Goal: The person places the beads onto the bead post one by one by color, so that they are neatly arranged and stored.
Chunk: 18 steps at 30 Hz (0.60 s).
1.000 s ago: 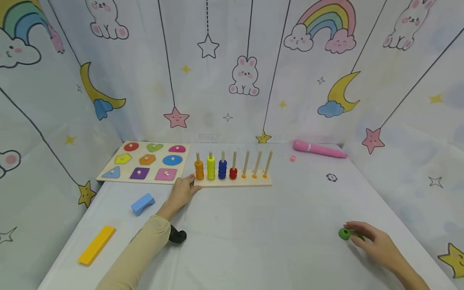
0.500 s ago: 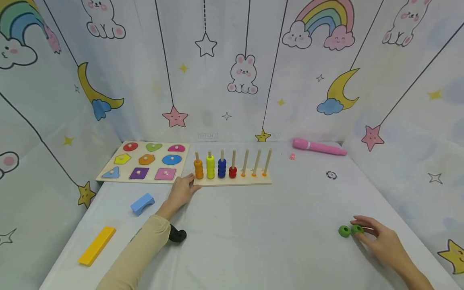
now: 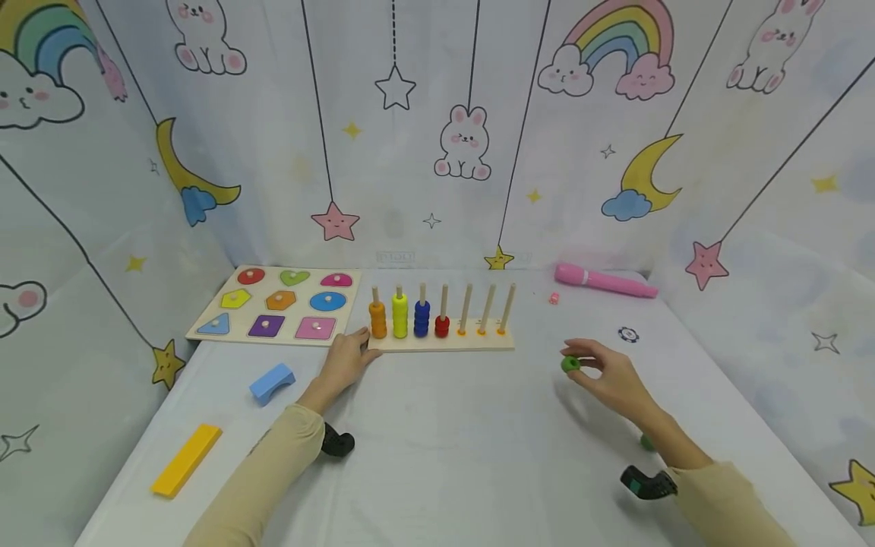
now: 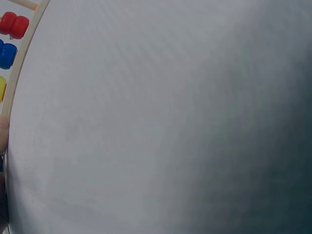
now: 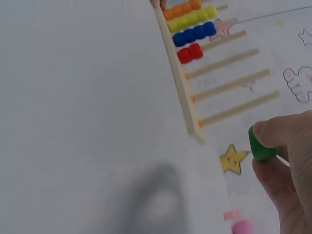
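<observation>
Our right hand [image 3: 611,376] lifted right of the peg rack [image 3: 440,343], fingertips pinching a green bead [image 3: 570,365], our left hand [image 3: 345,361] with relaxed fingers touching the rack's left end, second green bead [image 3: 646,441] on the table behind the right wrist.

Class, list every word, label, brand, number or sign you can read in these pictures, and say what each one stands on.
None can be read.
Small grey label on the backdrop behind the peg rack: too blurred to read.
Small round token on the table: patterned, too small to tell any marking.
Shape puzzle board, pink pen and the green bead pinched in the right hand: no text shows.
</observation>
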{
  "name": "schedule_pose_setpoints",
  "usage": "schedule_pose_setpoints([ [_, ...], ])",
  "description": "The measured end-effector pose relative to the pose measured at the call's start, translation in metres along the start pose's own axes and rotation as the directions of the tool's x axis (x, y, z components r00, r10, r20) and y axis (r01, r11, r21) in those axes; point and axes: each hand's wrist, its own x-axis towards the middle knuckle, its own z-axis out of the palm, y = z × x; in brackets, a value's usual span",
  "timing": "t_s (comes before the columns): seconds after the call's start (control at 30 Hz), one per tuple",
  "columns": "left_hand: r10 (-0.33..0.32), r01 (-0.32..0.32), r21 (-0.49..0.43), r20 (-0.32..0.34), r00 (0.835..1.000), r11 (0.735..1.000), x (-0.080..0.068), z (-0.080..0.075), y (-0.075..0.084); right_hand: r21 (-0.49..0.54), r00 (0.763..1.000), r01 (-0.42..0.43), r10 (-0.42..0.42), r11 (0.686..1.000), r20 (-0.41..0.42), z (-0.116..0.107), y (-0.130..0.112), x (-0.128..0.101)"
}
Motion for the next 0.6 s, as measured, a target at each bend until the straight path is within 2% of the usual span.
schedule_pose_setpoints([
  [0.13, -0.022, 0.022, -0.002, 0.004, 1.0, 1.0, 0.0, 0.001, 0.001, 0.072, 1.0, 0.026, -0.026, 0.997, 0.0, 0.021, -0.012, 0.036],
  [0.27, -0.019, 0.019, -0.008, 0.003, 1.0, 1.0, 0.0, 0.0, 0.001, 0.123, 0.997, 0.066, -0.062, 0.99, -0.037, 0.042, -0.019, 0.072],
  [0.4, -0.012, 0.012, -0.014, -0.002, 1.0, 1.0, -0.001, -0.001, 0.002, 0.13, 0.99, 0.126, -0.116, 0.984, -0.083, 0.061, -0.013, 0.108],
  [0.6, -0.001, 0.001, -0.019, -0.015, 1.0, 1.0, -0.002, -0.001, 0.002, 0.114, 0.989, 0.135, -0.126, 0.984, -0.078, 0.08, -0.013, 0.151],
])
